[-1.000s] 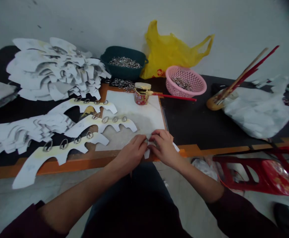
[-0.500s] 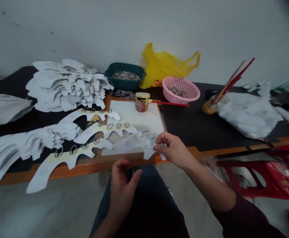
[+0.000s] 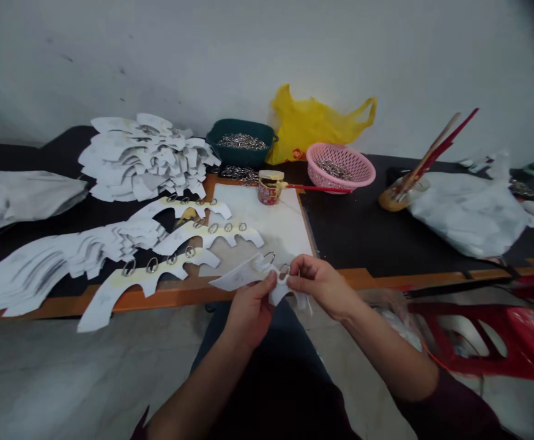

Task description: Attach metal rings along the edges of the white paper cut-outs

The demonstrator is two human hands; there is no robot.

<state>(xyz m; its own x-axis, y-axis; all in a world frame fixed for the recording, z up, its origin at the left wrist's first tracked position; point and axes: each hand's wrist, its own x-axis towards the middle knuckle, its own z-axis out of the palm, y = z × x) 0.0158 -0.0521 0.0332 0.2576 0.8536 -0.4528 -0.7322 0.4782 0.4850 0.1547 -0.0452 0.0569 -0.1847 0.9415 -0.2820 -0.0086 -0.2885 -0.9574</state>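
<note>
Both hands hold one white cut-out piece (image 3: 243, 276) with metal rings over the table's front edge, above my lap. My left hand (image 3: 251, 308) pinches it from below near its middle. My right hand (image 3: 318, 283) pinches its right end, next to a ring. Just left of it, three similar white pieces with rings (image 3: 209, 233) lie side by side, partly on a white board (image 3: 278, 227).
A glue jar (image 3: 269, 186) with a red brush stands on the board. Behind are a green tub (image 3: 241, 142) and a pink basket (image 3: 340, 165) of rings, a yellow bag (image 3: 315, 122), stacks of white pieces (image 3: 142, 156), a white bag (image 3: 471, 211). A red stool (image 3: 491, 333) lies right.
The piece was lifted off the board by my right hand. My left hand dropped away to my lap, then came back up and took hold of the piece again.
</note>
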